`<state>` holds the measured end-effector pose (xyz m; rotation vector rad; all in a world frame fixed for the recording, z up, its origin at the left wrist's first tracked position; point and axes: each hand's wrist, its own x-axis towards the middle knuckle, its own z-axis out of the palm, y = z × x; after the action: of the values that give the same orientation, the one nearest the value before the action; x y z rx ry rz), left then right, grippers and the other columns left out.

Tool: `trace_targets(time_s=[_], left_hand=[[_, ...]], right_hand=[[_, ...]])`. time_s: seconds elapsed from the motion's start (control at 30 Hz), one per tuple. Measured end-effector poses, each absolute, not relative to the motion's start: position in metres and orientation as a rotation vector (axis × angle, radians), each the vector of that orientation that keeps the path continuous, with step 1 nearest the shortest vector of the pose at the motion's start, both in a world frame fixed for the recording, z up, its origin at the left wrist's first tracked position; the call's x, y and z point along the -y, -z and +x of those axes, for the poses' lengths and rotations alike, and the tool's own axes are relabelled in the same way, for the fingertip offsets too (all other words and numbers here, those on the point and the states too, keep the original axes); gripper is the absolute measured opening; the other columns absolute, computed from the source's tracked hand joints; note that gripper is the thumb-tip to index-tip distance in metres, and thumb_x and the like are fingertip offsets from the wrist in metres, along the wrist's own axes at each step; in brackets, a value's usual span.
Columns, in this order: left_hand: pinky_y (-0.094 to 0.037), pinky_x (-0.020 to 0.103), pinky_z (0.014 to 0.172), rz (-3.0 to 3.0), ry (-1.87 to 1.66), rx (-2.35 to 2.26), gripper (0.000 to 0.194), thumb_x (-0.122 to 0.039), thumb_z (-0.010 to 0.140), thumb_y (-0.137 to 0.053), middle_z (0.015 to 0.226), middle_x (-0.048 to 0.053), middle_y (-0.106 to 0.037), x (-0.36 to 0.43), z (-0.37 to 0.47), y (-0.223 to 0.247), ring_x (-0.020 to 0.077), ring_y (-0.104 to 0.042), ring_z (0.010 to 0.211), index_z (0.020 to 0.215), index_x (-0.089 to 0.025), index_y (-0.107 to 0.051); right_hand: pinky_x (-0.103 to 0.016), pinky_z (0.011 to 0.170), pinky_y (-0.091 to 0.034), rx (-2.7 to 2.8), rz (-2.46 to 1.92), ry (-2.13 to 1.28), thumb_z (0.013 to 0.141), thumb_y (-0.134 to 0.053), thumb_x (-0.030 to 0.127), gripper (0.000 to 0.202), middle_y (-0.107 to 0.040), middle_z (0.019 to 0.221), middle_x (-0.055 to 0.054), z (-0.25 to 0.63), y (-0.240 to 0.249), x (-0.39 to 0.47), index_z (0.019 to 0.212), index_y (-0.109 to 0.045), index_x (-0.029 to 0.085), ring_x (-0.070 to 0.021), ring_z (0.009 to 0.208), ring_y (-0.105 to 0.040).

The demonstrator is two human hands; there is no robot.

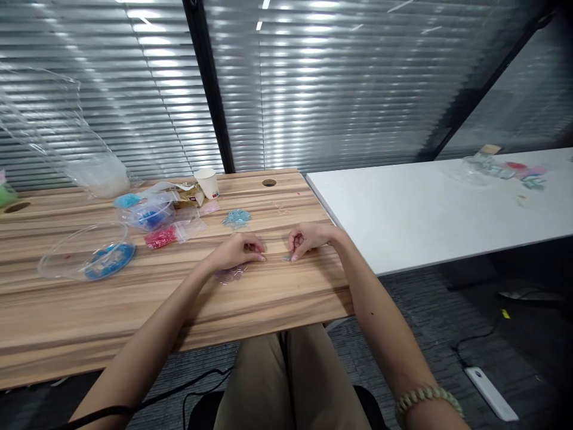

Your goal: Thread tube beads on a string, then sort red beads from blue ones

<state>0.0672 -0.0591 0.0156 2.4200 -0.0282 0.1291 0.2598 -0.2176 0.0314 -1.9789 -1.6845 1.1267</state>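
Observation:
Over the wooden table, my left hand is closed in a pinch, and whatever sits between its fingertips is too small to name. Just below that hand lies a small pile of clear purplish pieces, partly covered by it. My right hand is also pinched, a short way to the right, its fingertips low over the tabletop. Beside its thumb are some tiny pale clear pieces, and I cannot tell whether the fingers grip one. A heap of light blue clear pieces lies beyond both hands.
Left on the wooden table are a clear tub with blue contents, a bag of red beads, another plastic tub and a paper cup. A white table adjoins at right, with small packets on it.

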Motion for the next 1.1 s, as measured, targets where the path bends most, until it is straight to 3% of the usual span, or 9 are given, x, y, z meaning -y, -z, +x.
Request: trace_targets(time_s=[0.23,0.47,0.77,1.1], left_hand=[[-0.043,0.025,0.078,2.502,-0.239,0.095,0.026,-0.024,0.078,-0.066,0.094,0.007,-0.066,0.088,0.074,-0.009,0.017,-0.059,0.085,0.102,-0.015,-0.065],[-0.043,0.024,0.074,2.463,-0.284,0.094,0.019,-0.014,0.082,-0.058,0.09,0.004,-0.068,0.103,0.079,-0.006,0.0155,-0.06,0.08,0.095,-0.02,-0.069],[-0.043,0.024,0.071,2.488,-0.333,0.04,0.014,-0.013,0.081,-0.059,0.085,0.004,-0.068,0.101,0.081,-0.001,0.015,-0.061,0.077,0.088,-0.018,-0.07],[-0.044,0.024,0.071,2.546,-0.381,-0.049,0.017,-0.011,0.079,-0.058,0.083,0.005,-0.069,0.085,0.082,0.001,0.016,-0.061,0.075,0.085,-0.018,-0.072]], right_hand=[[-0.022,0.048,-0.031,1.7,-2.084,-1.121,0.052,-0.076,0.041,0.033,-0.057,0.06,0.002,0.26,-0.032,0.216,0.07,-0.065,0.016,-0.0089,0.053,-0.044],[-0.023,0.046,-0.028,1.678,-2.153,-1.096,0.054,-0.074,0.039,0.027,-0.049,0.049,0.004,0.254,-0.032,0.213,0.066,-0.065,0.016,-0.0087,0.048,-0.04],[-0.023,0.047,-0.025,1.696,-2.129,-0.969,0.056,-0.073,0.044,0.03,-0.046,0.047,0.006,0.249,-0.023,0.205,0.067,-0.066,0.017,-0.0077,0.046,-0.037],[-0.023,0.051,-0.025,1.679,-1.862,-0.836,0.06,-0.07,0.046,0.034,-0.056,0.057,0.002,0.245,-0.008,0.196,0.068,-0.067,0.013,-0.0085,0.053,-0.04]])
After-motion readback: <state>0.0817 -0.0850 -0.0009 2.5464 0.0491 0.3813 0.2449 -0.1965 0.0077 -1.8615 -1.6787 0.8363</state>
